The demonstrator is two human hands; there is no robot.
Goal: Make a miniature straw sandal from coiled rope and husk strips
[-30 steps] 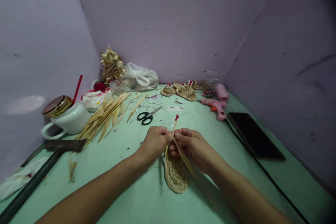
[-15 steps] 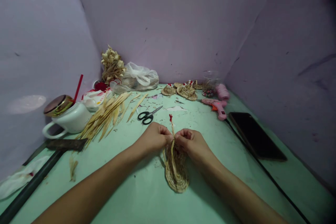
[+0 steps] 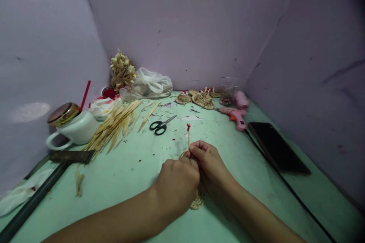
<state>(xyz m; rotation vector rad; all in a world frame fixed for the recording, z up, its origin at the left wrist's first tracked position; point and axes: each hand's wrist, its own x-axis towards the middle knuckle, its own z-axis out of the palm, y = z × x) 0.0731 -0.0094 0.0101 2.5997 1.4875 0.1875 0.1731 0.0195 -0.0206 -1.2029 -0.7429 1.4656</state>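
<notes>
A coiled, braided straw piece [image 3: 196,202], shaped like a small slipper sole, lies under my hands. Most of it is covered; its rounded near end shows below my left hand. From its far end rises a thin straw braid [image 3: 188,138] with a red tie at the tip. My right hand [image 3: 210,161] pinches the base of this braid between thumb and fingers. Right up against it, my left hand [image 3: 178,182] is closed over the middle of the straw piece, knuckles up. What its fingers grip is hidden behind the back of the hand.
Black-handled scissors [image 3: 161,126] lie beyond my hands, loose straw strips [image 3: 114,125] to the left. A hammer [image 3: 61,167] and white cup [image 3: 81,129] stand further left. A pink glue gun [image 3: 235,115], its cord, and a phone [image 3: 278,148] are right; finished straw slippers [image 3: 202,99] behind.
My left hand has come from the braid's far end back toward me and now covers the straw piece. My right hand stays almost in place at the braid; the red tip has shifted slightly right.
</notes>
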